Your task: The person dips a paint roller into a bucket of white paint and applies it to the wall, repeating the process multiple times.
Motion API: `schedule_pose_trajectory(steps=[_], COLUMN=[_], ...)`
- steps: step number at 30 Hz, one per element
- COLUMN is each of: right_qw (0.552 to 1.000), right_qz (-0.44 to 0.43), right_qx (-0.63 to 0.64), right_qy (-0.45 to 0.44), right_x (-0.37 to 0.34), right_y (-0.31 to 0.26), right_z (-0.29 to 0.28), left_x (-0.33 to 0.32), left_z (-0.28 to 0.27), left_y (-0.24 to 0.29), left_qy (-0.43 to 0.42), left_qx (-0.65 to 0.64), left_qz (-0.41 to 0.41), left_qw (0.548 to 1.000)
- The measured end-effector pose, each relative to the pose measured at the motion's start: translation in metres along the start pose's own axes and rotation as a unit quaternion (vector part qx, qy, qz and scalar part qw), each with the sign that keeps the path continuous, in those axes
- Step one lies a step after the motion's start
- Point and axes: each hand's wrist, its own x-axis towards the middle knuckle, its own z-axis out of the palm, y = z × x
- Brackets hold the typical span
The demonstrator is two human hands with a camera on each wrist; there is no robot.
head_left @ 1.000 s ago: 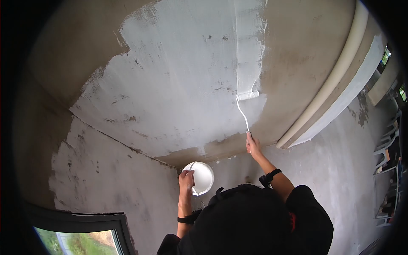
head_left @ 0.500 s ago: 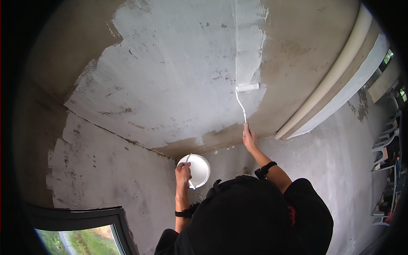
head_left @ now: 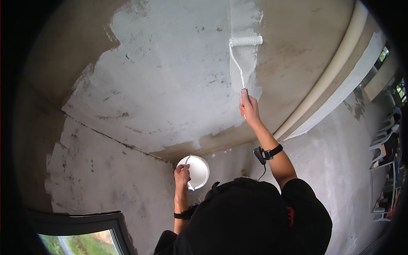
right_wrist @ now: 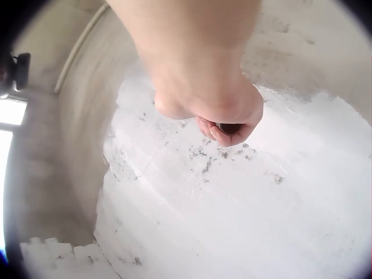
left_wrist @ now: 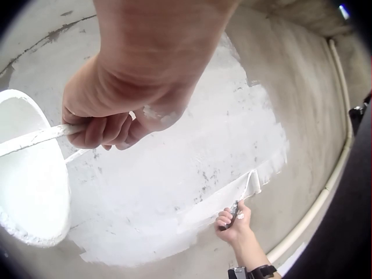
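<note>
My right hand [head_left: 249, 107] grips the dark handle of a paint roller, whose white sleeve [head_left: 246, 41] lies against the wall at the right edge of the white paint. In the right wrist view the fingers curl round the dark handle end [right_wrist: 229, 128]; the roller's head is hidden there. My left hand [head_left: 182, 175] holds the handle [left_wrist: 36, 138] of a white bucket [head_left: 204, 171]. The bucket hangs beside that hand, its inside coated with white paint. White paint specks mark the left palm's heel in the left wrist view.
White paint covers the middle of the wall [head_left: 161, 72], with bare brown-grey plaster around it. A beige pipe [head_left: 329, 76] runs up at the right. A dark-framed window [head_left: 80, 217] stands at lower left. Several chairs [head_left: 378, 148] stand at the far right.
My right hand has pushed the roller up the wall, after only a small rise at first. The bucket in my left hand has shifted slightly left and up in the head view.
</note>
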Motion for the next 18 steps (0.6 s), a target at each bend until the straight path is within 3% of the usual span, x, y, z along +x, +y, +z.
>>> schedule_pose_trajectory(steps=[6, 8, 18], right_qw=[0.999, 0.994, 0.991], right_qz=[-0.037, -0.103, -0.132], right_qx=[0.000, -0.045, -0.025], right_qy=[-0.008, 0.013, 0.021], right_x=[0.034, 0.047, 0.075], right_y=[-0.076, -0.096, -0.186], right_z=[0.012, 0.012, 0.027], left_x=[-0.001, -0.002, 0.002], left_z=[0.000, 0.000, -0.006], left_y=[0.001, 0.001, -0.011], left_qy=[-0.007, -0.008, -0.002], left_qx=[0.000, -0.002, 0.006], left_qz=[0.005, 0.005, 0.010], left_qw=[1.000, 1.000, 1.000])
